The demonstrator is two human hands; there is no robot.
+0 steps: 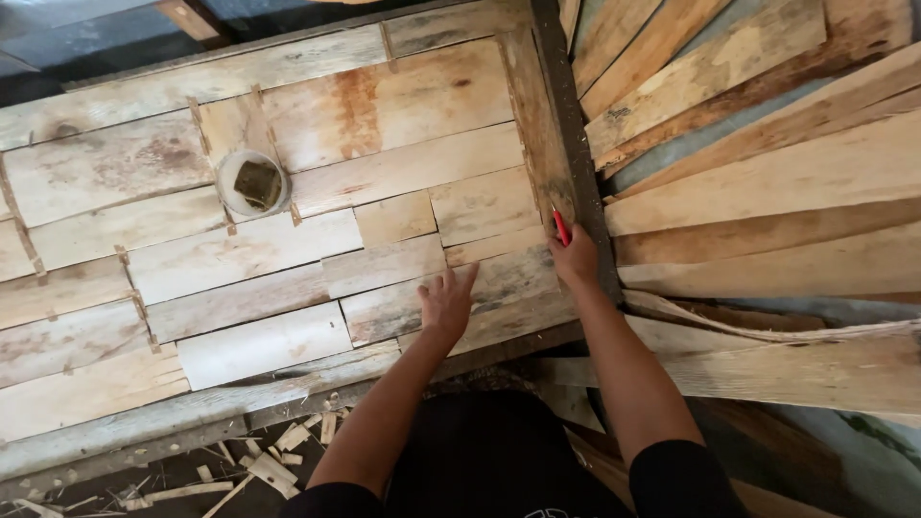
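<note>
My left hand lies flat with fingers spread on the wooden panel, near its front right part. My right hand holds a red pencil with the tip up against the narrow strip along the panel's right edge. The panel is made of many pale, stained planks fitted side by side.
A small round white container with a dark lump inside sits on the panel's left half. A loose heap of long planks lies to the right. Wood chips and offcuts litter the floor at the front left.
</note>
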